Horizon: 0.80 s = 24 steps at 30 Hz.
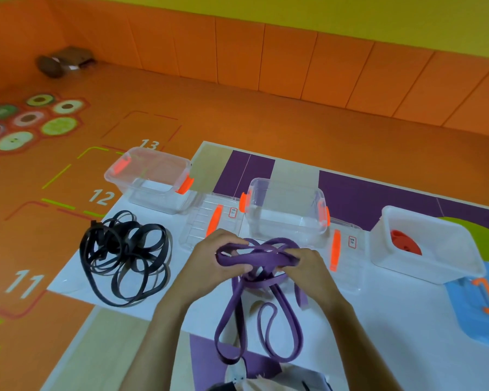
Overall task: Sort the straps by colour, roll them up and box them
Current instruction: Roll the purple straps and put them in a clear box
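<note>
A bundle of purple straps (259,256) is held up between both hands, with long loops hanging down to the mat. My left hand (212,261) grips the bundle's left end. My right hand (305,263) pinches its right end. A loose heap of black straps (124,258) lies on the mat to the left. Two clear boxes with orange clips stand open behind: one far left (150,179), one in the middle (287,210). A third box (424,246) on the right holds rolled orange-red straps (404,242).
Two clear lids with orange handles lie flat: one (212,224) between the boxes, one (345,252) right of the middle box. A blue lid with an orange handle (480,309) sits at the right edge. The mat (407,334) lies on an orange floor with numbered squares.
</note>
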### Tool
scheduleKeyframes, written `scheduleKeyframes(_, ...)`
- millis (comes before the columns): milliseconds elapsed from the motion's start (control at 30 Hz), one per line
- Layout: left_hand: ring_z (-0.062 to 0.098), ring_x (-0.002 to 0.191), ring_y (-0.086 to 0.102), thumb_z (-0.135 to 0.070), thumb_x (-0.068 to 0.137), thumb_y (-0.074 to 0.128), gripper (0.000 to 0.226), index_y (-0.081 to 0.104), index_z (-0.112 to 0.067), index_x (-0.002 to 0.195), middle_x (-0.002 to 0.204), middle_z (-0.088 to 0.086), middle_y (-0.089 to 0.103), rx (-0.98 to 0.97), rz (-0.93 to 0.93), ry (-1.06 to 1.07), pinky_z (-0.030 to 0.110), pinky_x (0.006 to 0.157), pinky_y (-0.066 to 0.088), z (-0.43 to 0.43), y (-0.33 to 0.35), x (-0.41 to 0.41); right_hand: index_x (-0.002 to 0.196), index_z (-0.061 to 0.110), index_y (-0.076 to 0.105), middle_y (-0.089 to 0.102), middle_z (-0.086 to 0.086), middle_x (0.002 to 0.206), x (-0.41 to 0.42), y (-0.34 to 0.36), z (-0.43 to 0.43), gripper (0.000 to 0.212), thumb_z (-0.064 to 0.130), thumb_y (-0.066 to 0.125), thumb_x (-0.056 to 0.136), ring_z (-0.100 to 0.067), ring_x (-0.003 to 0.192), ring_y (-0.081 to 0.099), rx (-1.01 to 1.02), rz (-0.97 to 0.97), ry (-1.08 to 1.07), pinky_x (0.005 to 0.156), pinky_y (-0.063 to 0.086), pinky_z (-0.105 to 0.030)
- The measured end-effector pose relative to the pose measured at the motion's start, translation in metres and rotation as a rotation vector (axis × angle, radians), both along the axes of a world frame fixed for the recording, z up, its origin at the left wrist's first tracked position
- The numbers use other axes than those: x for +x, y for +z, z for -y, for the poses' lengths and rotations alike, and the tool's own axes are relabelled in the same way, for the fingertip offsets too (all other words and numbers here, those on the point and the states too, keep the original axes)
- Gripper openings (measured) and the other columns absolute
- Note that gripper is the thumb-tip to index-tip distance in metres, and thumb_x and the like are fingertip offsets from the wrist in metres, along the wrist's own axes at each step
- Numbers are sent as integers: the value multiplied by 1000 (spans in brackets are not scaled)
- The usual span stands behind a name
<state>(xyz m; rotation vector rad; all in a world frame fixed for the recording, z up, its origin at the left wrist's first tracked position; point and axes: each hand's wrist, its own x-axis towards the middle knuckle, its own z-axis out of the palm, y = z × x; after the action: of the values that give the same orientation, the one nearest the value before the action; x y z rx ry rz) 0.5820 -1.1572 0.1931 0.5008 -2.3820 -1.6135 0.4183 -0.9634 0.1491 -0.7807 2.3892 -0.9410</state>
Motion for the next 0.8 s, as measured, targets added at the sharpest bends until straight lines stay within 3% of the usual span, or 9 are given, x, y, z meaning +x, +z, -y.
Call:
scheduleKeyframes(167,13,87,70,-5,75,93,57,67,-25,121,94,0,75,278,-119,213,21,82,57,-5,2,-1,111,41,70,73,24,102,6,6,2,34,47,85,80,-4,96,70,-22,132,141,85,57,-24)
scheduleKeyframes(300,15,85,72,-6,75,92,42,69,-17,108,93,1,78,297,-144,244,23,83,56,-8,5,-7,127,48,61,66,36,115,16,15,4,56,49,88,78,13,109,62,-5,271,210,89,47,-13)
scheduleKeyframes(367,11,81,69,-6,77,91,32,72,-16,102,91,0,77,282,-150,221,22,80,55,-10,5,-8,137,51,55,63,30,129,18,21,7,68,54,87,77,5,118,62,-51,291,216,99,49,-22)
scheduleKeyframes(467,15,82,69,-8,79,89,28,74,-19,100,92,0,76,267,-177,178,24,79,55,-11,4,-12,142,51,51,60,23,140,21,42,14,66,55,80,84,-1,133,55,-234,319,221,113,45,-33)
scheduleKeyframes(533,16,82,69,-7,80,89,28,73,-16,100,89,-3,76,243,-190,153,23,79,55,-13,7,-16,141,46,55,65,16,135,21,63,19,59,49,78,87,-9,130,59,-374,308,198,111,46,-34)
scheduleKeyframes(633,7,75,66,-10,82,87,24,71,-12,100,81,-10,73,238,-172,109,20,75,53,-15,15,-20,127,31,71,70,9,118,20,88,25,37,27,81,92,-19,108,68,-487,194,193,97,56,-33)
scheduleKeyframes(800,23,103,71,-20,94,76,23,72,-25,116,106,-2,75,224,-97,-33,45,94,59,-20,18,-32,99,16,76,71,8,98,14,100,31,9,11,78,92,-17,93,69,-537,98,151,86,58,-38)
